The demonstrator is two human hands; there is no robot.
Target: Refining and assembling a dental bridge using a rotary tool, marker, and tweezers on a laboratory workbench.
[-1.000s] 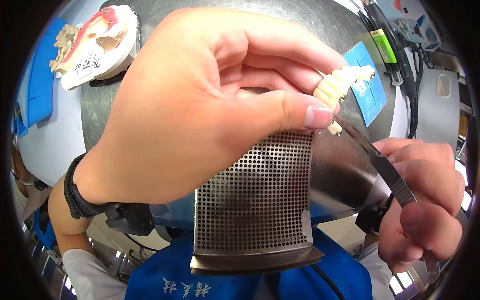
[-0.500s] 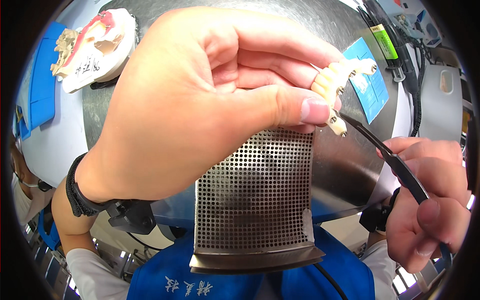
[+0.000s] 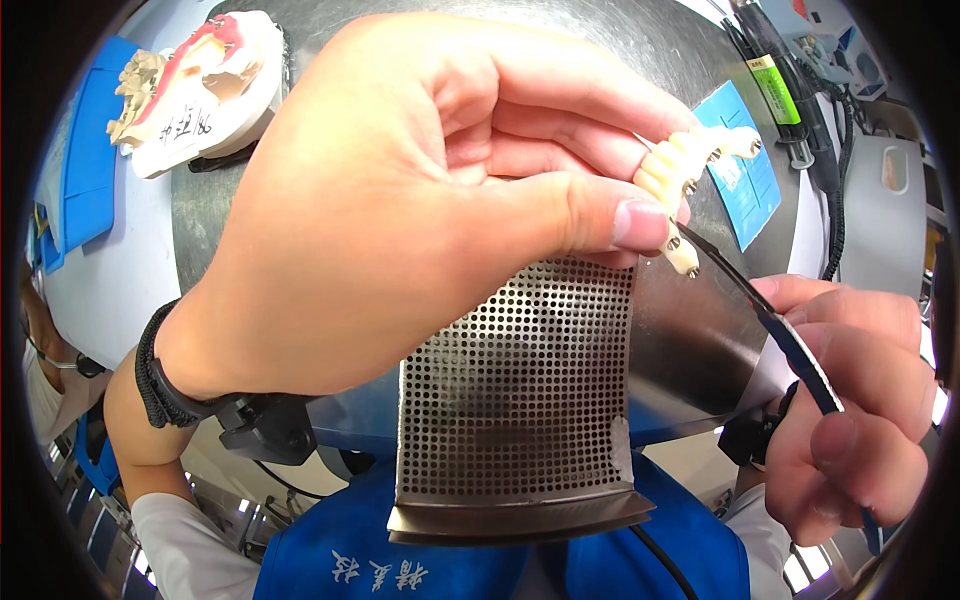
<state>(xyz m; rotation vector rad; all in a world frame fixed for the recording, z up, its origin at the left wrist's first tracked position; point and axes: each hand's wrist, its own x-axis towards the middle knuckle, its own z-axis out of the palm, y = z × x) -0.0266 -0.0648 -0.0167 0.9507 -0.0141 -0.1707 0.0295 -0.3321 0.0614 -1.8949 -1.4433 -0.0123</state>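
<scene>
My left hand (image 3: pixel 420 200) fills the middle of the view, thumb and fingers pinching a cream-coloured row of artificial teeth (image 3: pixel 688 170) with small metal pins. My right hand (image 3: pixel 850 410) at the lower right grips a thin dark metal tool (image 3: pixel 770 315); its tip touches the lower end of the teeth. A black band sits on my left wrist. Below the hands hangs a perforated metal plate (image 3: pixel 520 400).
A round metal bench top (image 3: pixel 640 40) lies behind the hands. At the upper left sits a plaster jaw model with pink wax (image 3: pixel 200 80) beside a blue tray (image 3: pixel 85 170). A blue card (image 3: pixel 745 175) and handpieces with cables (image 3: pixel 790 90) lie at the upper right.
My left hand has turned the teeth slightly, lifting their far end to the upper right. My right hand has slid lower right, the tool's tip staying at the teeth.
</scene>
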